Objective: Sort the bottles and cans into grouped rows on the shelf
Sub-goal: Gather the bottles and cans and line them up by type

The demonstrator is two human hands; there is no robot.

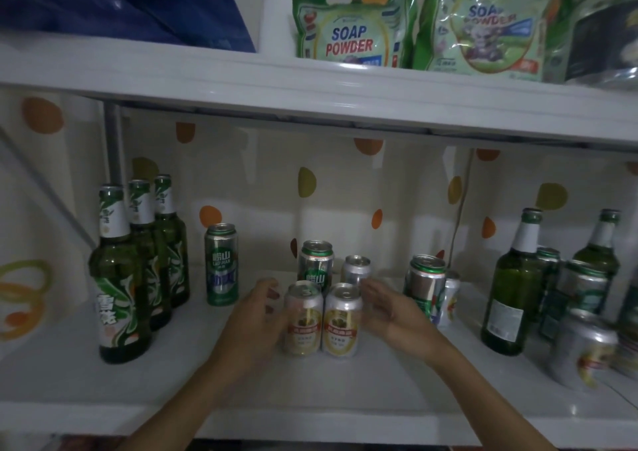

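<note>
Your two forearms reach forward onto the lower shelf (69,374), and your hands stand on either side of the pair of gold-label cans (322,321), which stand upright and touching each other near the shelf's front middle. Your left hand (257,307) is half open with curled fingers just beside the left can, and your right hand (386,307) is open with the palm turned toward the right can; whether either hand touches a can, I cannot tell. Behind this pair stand a green can (316,266) and a silver can (357,269), far to its left is a row of three green bottles (138,271), and to its right stand other cans and bottles.
</note>
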